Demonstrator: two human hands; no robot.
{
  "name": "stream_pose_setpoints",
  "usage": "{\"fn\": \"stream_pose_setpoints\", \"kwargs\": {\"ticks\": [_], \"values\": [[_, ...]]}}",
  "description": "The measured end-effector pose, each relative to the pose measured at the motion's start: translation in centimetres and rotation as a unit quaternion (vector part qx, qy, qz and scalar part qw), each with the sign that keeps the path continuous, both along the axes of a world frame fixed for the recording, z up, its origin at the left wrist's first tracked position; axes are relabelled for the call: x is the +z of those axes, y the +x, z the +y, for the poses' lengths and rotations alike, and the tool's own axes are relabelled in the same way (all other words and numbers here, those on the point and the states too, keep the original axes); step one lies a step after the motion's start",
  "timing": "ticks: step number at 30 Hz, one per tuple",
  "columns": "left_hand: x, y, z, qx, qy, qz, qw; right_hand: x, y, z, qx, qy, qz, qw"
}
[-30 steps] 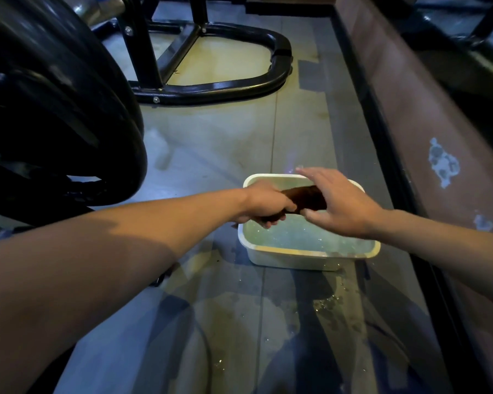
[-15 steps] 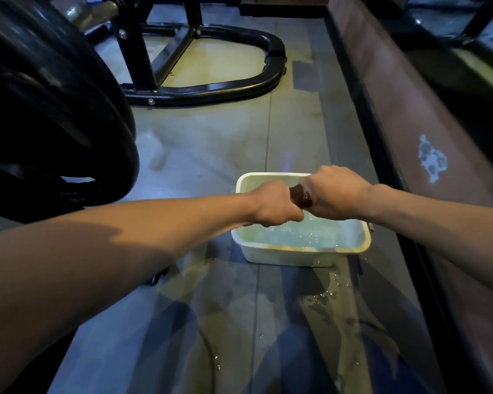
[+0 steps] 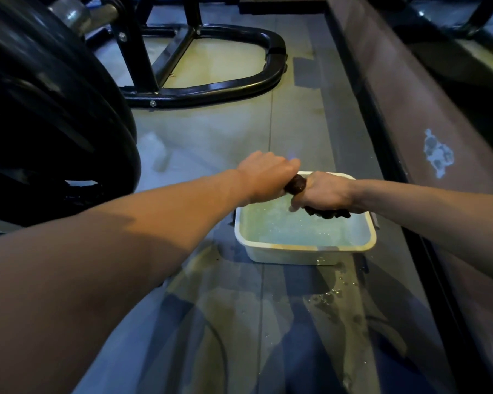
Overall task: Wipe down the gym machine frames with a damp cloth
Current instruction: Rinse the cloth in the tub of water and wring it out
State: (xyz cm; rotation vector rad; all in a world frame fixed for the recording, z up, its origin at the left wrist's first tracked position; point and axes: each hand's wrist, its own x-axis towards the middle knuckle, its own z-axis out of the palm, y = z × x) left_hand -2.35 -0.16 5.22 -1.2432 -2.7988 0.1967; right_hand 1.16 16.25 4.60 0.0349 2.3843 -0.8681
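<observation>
A dark brown wet cloth (image 3: 296,184) is rolled into a tight twist above a white plastic tub (image 3: 305,247) of water on the floor. My left hand (image 3: 265,174) grips one end of the cloth and my right hand (image 3: 323,193) grips the other, with a dark tail of cloth (image 3: 329,214) hanging below the right fist. The two fists almost touch. A black tubular gym machine frame (image 3: 239,83) lies on the floor beyond the tub.
Large black weight plates (image 3: 54,115) fill the left side, close to my left forearm. A long brown ledge (image 3: 410,132) runs along the right. The floor in front of the tub carries water splashes (image 3: 330,297).
My right hand went from lying open on the cloth to gripping it. Both fists have turned against each other, twisting the cloth over the tub.
</observation>
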Motion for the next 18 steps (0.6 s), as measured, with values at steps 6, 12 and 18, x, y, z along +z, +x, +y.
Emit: {"fn": "stream_pose_setpoints", "kwargs": {"ticks": [6,12,18], "values": [[-4.3,1.3,-0.7,-0.098,0.054,-0.006,0.994,-2.0,0.7,1.2,0.042,-0.030,-0.047,0.998],[-4.2,0.8,-1.7,0.081,0.192,-0.158,0.965,-2.9,0.2,1.9,0.039,0.014,0.166,0.985],[-2.9,1.1,-1.5,0.338,0.343,-0.655,0.582,-4.2,1.2,5.0,0.212,0.194,0.372,0.883]]}}
